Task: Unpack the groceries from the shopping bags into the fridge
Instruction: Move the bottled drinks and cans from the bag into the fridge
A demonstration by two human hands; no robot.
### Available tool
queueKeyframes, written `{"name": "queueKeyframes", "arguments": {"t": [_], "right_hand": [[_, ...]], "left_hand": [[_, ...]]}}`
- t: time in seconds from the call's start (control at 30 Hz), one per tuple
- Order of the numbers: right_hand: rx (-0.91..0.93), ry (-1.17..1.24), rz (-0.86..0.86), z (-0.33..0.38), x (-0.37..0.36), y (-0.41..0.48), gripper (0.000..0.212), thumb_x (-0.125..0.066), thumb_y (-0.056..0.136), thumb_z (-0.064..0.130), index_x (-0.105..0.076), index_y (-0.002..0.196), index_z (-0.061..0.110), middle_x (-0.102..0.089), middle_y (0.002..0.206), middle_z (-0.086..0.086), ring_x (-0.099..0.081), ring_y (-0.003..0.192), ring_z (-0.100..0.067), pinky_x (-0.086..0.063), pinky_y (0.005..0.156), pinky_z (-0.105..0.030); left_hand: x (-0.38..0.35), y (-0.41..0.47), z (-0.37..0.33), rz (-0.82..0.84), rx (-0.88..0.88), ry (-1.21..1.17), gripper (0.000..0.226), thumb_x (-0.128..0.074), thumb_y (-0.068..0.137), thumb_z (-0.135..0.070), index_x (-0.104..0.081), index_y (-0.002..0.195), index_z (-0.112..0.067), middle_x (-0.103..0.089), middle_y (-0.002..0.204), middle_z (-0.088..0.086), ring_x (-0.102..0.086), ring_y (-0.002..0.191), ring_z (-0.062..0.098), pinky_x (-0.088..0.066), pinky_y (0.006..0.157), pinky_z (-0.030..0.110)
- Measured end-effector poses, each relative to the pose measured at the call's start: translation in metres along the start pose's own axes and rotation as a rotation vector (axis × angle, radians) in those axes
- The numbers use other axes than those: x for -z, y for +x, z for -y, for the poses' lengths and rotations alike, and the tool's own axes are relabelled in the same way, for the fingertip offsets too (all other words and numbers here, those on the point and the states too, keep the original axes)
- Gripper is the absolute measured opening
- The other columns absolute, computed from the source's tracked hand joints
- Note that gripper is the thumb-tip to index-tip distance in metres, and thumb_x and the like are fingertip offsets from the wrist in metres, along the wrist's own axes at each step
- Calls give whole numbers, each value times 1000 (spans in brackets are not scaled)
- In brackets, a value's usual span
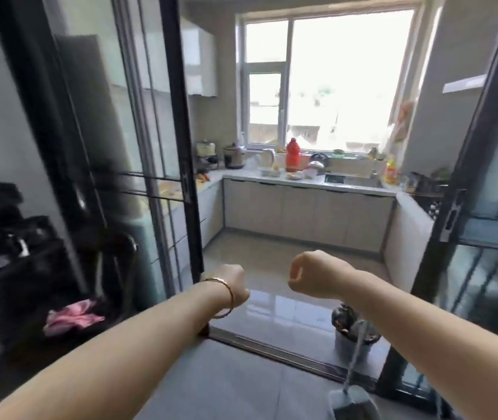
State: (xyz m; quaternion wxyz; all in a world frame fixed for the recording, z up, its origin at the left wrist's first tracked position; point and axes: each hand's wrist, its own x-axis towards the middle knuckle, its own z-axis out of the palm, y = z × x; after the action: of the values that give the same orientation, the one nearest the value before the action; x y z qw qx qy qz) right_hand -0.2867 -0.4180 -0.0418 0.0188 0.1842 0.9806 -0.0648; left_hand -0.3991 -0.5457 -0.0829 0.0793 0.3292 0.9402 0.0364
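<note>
Both my forearms reach forward at the sliding doorway of a kitchen. My left hand [232,283], with a gold bangle on its wrist, is bent down at the wrist and its fingers curl under. My right hand [303,275] is balled into a fist, and nothing shows in either hand. A tall grey fridge [85,116] stands at the left, seen through the glass door panel [138,122]. No shopping bag is plainly in view.
Black door frames [181,147] stand left and right of the opening. Dark bags [8,237] and a pink cloth [72,316] lie at the left. A small bin [352,344] and a grey long-handled tool [352,401] sit by the threshold. A cluttered counter [302,177] runs under the window.
</note>
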Motion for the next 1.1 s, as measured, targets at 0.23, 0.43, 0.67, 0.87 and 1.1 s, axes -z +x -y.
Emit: {"name": "queueKeyframes", "arguments": {"t": [0.23,0.43,0.67,0.87,1.1], "right_hand": [[357,6,103,273,-70,76,29,-46,89,26,-65,106,12,-64,111,-6,-59,102,-29,-50,83,-30],[588,-12,171,477,-125,116,30,-42,89,20,-63,110,12,-62,116,-5,-53,91,-25,-43,73,-28],[865,-116,250,645,-185,167,26,-39,93,24,-63,97,15,-59,106,-1,-57,108,-26,-45,73,-26],[1045,-148,330,774,-221,229,28,-42,96,19,-62,113,13,-60,113,-5,-58,102,-26,-48,83,-35],[1089,1,359,915,-265,276,30,-46,96,31,-57,123,21,-57,114,-1,-59,98,-19,-52,86,-29]], "left_hand": [[0,-80,285,-33,403,-68,31,-47,86,-31,-59,110,-16,-58,125,5,-57,111,29,-45,90,32],[-9,-151,462,-22,660,-146,24,-45,85,-22,-61,101,-13,-64,98,8,-61,89,26,-44,70,29],[-30,-174,606,-17,902,-220,23,-45,88,-27,-62,88,-12,-58,81,10,-60,83,28,-44,67,30],[-29,-156,727,-93,1110,-290,33,-43,94,-33,-63,108,-11,-65,109,13,-61,100,32,-48,80,34],[-31,-161,839,-158,1224,-363,24,-44,92,-31,-62,98,-17,-65,98,3,-60,91,24,-47,75,31]]}}
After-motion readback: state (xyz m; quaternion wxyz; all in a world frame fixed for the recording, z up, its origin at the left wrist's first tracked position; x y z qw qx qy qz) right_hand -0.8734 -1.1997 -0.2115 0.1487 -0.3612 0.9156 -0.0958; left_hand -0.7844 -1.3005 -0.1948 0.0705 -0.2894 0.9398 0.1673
